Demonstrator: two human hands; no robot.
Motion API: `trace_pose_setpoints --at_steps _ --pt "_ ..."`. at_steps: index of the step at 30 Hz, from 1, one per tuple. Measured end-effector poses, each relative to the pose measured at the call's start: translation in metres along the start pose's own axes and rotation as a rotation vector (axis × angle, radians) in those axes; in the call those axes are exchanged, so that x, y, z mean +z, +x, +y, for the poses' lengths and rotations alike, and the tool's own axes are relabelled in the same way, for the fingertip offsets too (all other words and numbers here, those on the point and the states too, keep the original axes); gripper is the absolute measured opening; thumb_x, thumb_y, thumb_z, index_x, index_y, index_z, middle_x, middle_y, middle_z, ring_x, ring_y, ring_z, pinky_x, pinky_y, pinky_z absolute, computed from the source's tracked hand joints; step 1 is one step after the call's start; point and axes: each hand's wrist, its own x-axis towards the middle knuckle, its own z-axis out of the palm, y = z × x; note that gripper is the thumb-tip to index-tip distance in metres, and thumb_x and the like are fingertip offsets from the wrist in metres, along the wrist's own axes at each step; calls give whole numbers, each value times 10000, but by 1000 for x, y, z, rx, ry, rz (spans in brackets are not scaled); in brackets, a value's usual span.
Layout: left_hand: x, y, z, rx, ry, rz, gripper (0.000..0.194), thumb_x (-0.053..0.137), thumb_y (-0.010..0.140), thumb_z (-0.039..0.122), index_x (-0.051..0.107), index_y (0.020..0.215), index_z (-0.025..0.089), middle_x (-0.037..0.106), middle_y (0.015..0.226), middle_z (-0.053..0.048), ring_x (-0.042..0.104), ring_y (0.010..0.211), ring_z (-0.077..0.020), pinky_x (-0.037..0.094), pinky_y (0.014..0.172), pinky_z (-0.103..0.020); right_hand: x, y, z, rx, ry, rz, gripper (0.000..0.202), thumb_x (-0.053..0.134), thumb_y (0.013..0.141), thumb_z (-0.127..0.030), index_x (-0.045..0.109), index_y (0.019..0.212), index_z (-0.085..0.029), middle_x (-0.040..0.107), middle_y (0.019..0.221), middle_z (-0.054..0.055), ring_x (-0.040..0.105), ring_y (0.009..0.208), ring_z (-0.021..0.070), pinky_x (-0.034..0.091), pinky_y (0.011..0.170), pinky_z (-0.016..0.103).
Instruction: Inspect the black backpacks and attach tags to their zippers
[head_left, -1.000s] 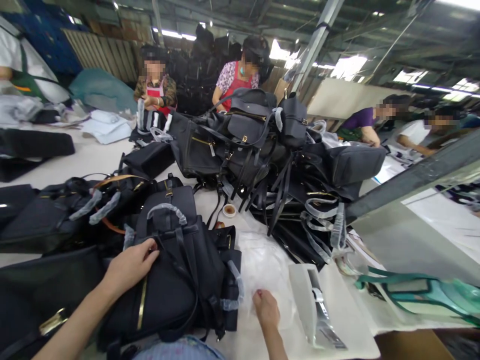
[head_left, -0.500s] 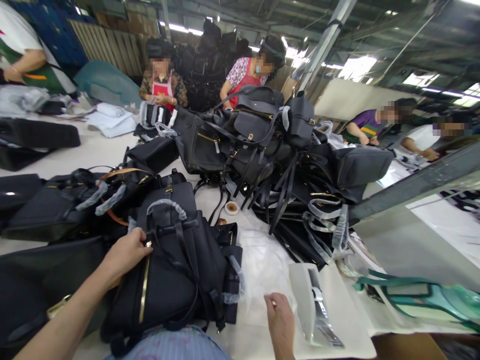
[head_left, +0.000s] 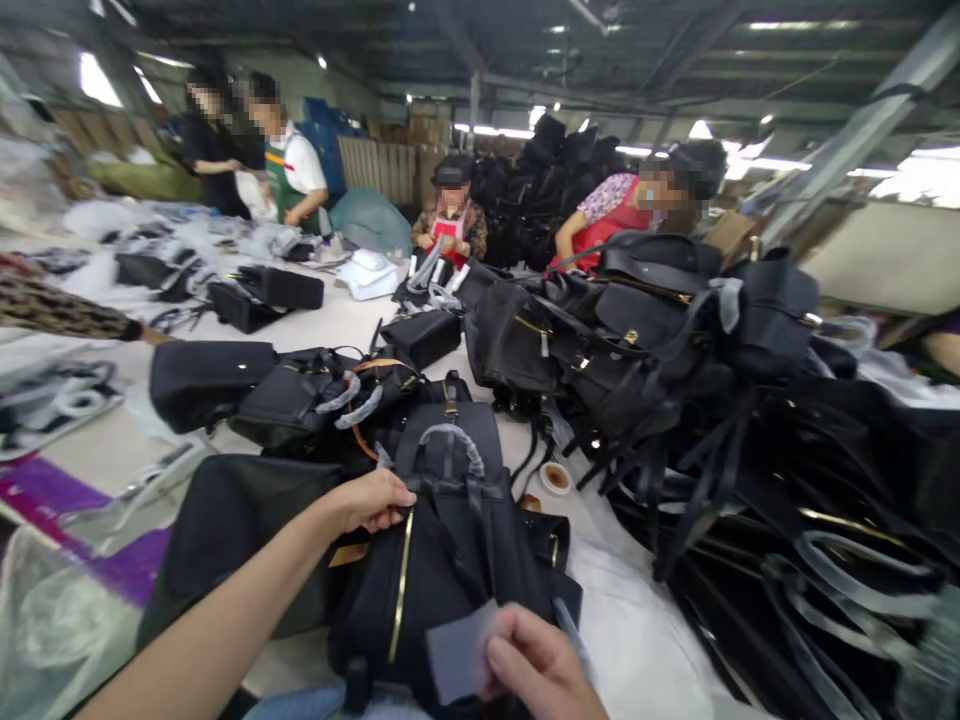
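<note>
A black backpack lies in front of me, with a gold zipper down its left side and a plastic-wrapped top handle. My left hand pinches the top end of the zipper, where the fingertips hide the pull. Near the lower part of the backpack, my right hand holds a small grey square piece between thumb and fingers. The piece is slightly blurred, so its material is unclear.
A big heap of black bags rises at the right. More black bags lie at the left, near another person's sleeve. A small dish of brown liquid sits beyond the backpack. Several people work across the table.
The view has swung left. My right hand has come up over the lower backpack and now shows a grey piece in its fingers. My left hand remains at the zipper top.
</note>
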Motion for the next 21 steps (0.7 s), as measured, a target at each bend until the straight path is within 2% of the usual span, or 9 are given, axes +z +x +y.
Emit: trace_pose_setpoints --at_steps 1,3,5,7,12,16,19,21 --pt "-3 0 1 -9 -19 0 411 670 637 531 444 626 187 473 475 57 327 350 -46 226 358 -174 18 21 -9 40 -33 -72 404 738 656 -547 587 631 -173 585 611 -5 566 582 126 491 531 224" --pt "-7 -1 1 -23 -51 -12 430 693 611 533 434 607 190 452 463 61 303 342 -44 207 359 -177 46 61 -19 100 -127 -68 343 724 667 -476 571 663 -169 615 622 -1 604 575 133 506 491 216" --pt "-9 -3 0 -28 -70 -21 421 702 609 514 432 594 190 434 452 64 284 339 -43 195 363 -178 64 91 -18 160 -212 -11 288 715 657 -407 568 669 -160 641 578 13 627 514 142 492 426 201" --pt "-9 -3 -2 -31 -79 -22 387 700 626 476 441 596 190 425 447 66 270 338 -44 187 370 -182 72 111 -10 209 -260 2 249 709 647 -360 575 650 -150 651 531 33 634 457 156 468 375 190" --pt "-3 3 -9 -64 -24 53 348 679 670 401 442 533 185 376 397 66 274 332 -61 177 385 -206 77 130 2 218 -275 -10 232 677 660 -351 574 608 -150 636 508 29 596 406 126 440 352 171" --pt "7 1 -8 -32 54 182 322 615 710 292 428 473 179 387 409 50 313 369 -75 219 413 -226 74 135 0 170 -243 -35 279 673 669 -418 591 657 -152 614 529 -7 572 446 102 481 425 190" --pt "13 -9 -5 26 126 316 213 609 689 224 503 510 178 443 469 38 437 479 -109 308 484 -235 68 138 5 119 -209 -40 333 641 690 -492 624 709 -160 633 586 -5 590 516 127 502 481 227" --pt "18 -16 -3 48 175 394 135 620 672 193 564 549 183 520 550 18 545 638 -151 377 590 -250 62 140 11 45 -263 -6 337 633 696 -508 639 693 -172 622 573 -6 581 527 146 478 468 232"
